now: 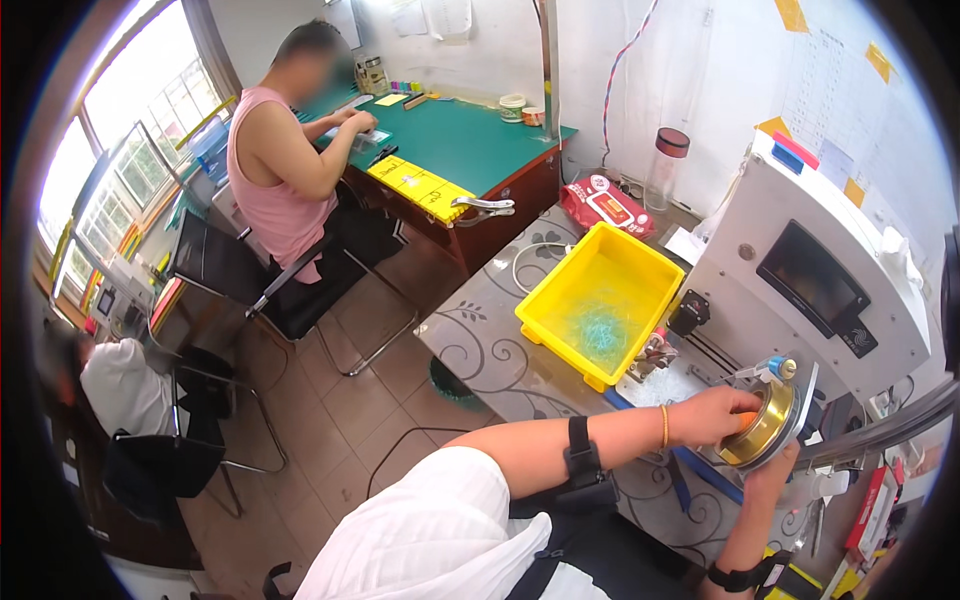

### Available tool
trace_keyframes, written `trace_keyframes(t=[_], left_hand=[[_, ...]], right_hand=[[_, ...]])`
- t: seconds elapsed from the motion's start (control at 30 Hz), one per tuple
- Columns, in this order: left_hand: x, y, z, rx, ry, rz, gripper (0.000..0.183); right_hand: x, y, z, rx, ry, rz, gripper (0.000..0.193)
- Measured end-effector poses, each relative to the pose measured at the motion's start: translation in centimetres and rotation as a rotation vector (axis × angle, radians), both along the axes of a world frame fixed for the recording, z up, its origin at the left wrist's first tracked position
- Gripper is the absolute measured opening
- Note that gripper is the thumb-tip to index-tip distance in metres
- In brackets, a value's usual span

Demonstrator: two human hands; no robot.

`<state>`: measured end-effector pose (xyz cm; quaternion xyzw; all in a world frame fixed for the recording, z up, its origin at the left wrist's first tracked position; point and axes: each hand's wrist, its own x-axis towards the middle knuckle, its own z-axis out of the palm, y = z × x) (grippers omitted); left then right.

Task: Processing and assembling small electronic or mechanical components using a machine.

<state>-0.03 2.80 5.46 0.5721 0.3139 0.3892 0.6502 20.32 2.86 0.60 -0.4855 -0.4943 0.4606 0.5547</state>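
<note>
A spool of gold-coloured wire (776,425) sits at the right, at the side of a white machine, with its orange hub partly showing. My left hand (712,414) reaches across with its fingers curled in at the hub. At the lower rim of the spool, my right hand (772,474) has its fingers closed around the edge, partly hidden behind the spool. Just above the spool is a small blue-and-metal part (782,368). Close to my left wrist lies a heap of clear, thin scraps (655,388) on the machine's base.
A yellow plastic bin (540,322) holding thin teal strands stands left of the machine (850,225), which carries a dark screen (812,275). Behind the bin lies a red wipes pack (607,205). A person in pink (275,170) sits at a green-topped desk (470,140); another sits lower left.
</note>
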Motion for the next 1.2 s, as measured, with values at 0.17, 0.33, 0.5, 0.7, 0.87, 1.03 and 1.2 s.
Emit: trace_keyframes(t=[0.17, 0.33, 0.5, 0.7, 0.87, 1.03, 1.2], left_hand=[[0.2, 0.8, 1.5, 0.025, 0.199, -0.011, 0.025], [0.8, -0.2, -1.5, 0.570, 0.354, 0.432, 0.018], [-2.4, -3.8, 0.2, 0.623, 0.433, 0.472, 0.015], [-7.4, -4.7, 0.9, 0.629, 0.484, 0.437, 0.012], [-10.2, -4.4, 1.8, 0.466, 0.496, 0.361, 0.015], [-11.5, -4.6, 1.0, 0.187, 0.462, 0.402, 0.011], [-10.9, -4.7, -0.2, 0.163, 0.370, 0.356, 0.013]], right_hand=[[-0.7, 0.4, 2.0, -0.131, 0.121, -0.036, 0.028], [1.1, -2.0, 3.3, -0.154, 0.141, 0.057, 0.026], [3.6, -8.6, 3.8, -0.051, -0.525, -0.161, 0.025], [-10.2, -8.7, 11.7, 0.532, -1.012, 0.242, 0.038], [-10.9, -5.4, 10.0, 0.449, -1.101, 0.257, 0.018], [-12.6, -3.0, 9.8, 0.592, -0.991, 0.088, 0.010], [-13.6, -1.6, 8.9, 0.556, -0.973, 0.119, 0.011]])
